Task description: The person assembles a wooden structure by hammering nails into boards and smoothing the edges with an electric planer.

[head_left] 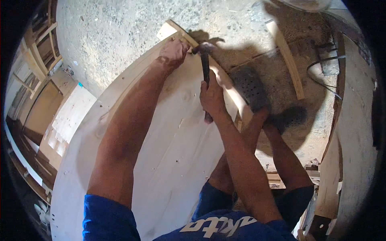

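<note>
A large pale plywood panel (pixel 169 152) lies in front of me, its far edge bordered by a wooden strip (pixel 177 30). My left hand (pixel 173 51) is closed at that far edge, fingertips pinched as if on something small that I cannot make out. My right hand (pixel 212 97) grips the dark handle of a claw hammer (pixel 205 50), whose head hovers just right of my left hand over the panel edge. My bare legs and dark perforated shoes (pixel 251 86) stand right of the panel.
A loose wooden slat (pixel 286 56) lies on the rough concrete floor (pixel 120 32) at the upper right. Black cables (pixel 321 68) curl near a board at the right. Wooden frames and boards (pixel 44 104) are stacked on the left.
</note>
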The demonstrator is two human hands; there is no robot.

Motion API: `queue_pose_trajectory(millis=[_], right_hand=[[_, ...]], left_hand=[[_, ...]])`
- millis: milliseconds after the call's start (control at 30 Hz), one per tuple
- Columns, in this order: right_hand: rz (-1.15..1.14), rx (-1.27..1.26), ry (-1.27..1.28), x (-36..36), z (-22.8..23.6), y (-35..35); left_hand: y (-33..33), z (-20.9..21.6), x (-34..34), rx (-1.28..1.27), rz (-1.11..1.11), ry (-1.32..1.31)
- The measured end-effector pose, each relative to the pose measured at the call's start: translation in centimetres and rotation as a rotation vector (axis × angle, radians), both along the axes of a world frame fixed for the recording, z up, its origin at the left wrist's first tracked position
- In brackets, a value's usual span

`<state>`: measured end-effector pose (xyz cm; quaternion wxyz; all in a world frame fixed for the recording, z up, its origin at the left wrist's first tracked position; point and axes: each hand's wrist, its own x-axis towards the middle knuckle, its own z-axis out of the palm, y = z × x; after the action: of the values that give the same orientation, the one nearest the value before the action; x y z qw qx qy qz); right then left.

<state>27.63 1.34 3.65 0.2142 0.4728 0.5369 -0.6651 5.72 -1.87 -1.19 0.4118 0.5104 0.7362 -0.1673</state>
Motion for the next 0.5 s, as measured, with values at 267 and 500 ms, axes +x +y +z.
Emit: queue_pose_trajectory(millis=[267, 500], right_hand=[[-0.566, 0.072, 0.07, -0.3, 2.5, 4.4], [-0.36, 0.066, -0.232, 11.5, 5.9, 8.4]], left_hand=[[-4.4, -2.4, -5.3, -0.037, 0.378, 0.114], [0.6, 7.1, 1.3, 0.289, 0.318, 0.468]])
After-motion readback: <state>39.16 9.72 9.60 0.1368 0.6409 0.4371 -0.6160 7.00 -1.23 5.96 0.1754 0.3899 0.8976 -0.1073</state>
